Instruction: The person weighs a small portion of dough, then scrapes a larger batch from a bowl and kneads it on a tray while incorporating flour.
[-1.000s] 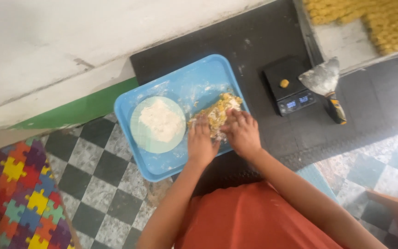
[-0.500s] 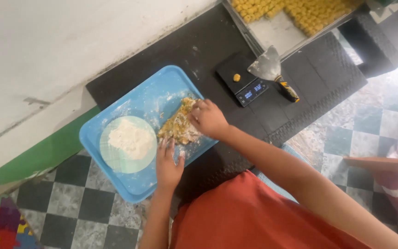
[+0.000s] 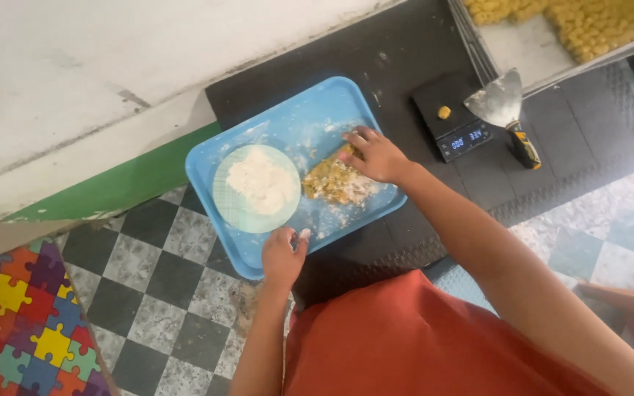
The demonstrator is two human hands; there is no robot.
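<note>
A: Dough [image 3: 335, 182] first: where is it?

B: On the blue tray [image 3: 288, 121], right of the pale plate [image 3: 229, 213] with the white flour heap [image 3: 260, 181]. It's a yellowish, crumbly lump, dusted white.

A: And the right hand [image 3: 377, 154]?

B: Laid over the lump's far end, fingers spread and pressing down, not clamped round it. The left hand [image 3: 282, 257] sits at the tray's near rim, fingers curled in; I cannot tell whether it pinches flour or just steadies the rim.

A: How should the pressing go?

B: I'd say press with the flat of the fingers and fold loose crumbs back inward, since the lump looks ready to break apart. Holding the near rim should keep the tray from sliding on the black mat [image 3: 398, 66].

A: Edges?

B: The lump lies close to the tray's right rim, so a hard push that way could spill crumbs over it. The plate touches nothing but the tray and leaves a narrow gap beside the dough.

A: Room to move?

B: Some. Right of the tray stand 1 black scale [image 3: 453, 121] bearing a small yellow piece [image 3: 443, 112], and a scraper [image 3: 504, 110] leaning across it. A metal tray of yellow pieces [image 3: 574, 26] sits beyond. The near side drops to checkered floor [image 3: 148, 279], with a puzzle mat [image 3: 27, 323] well apart.
</note>
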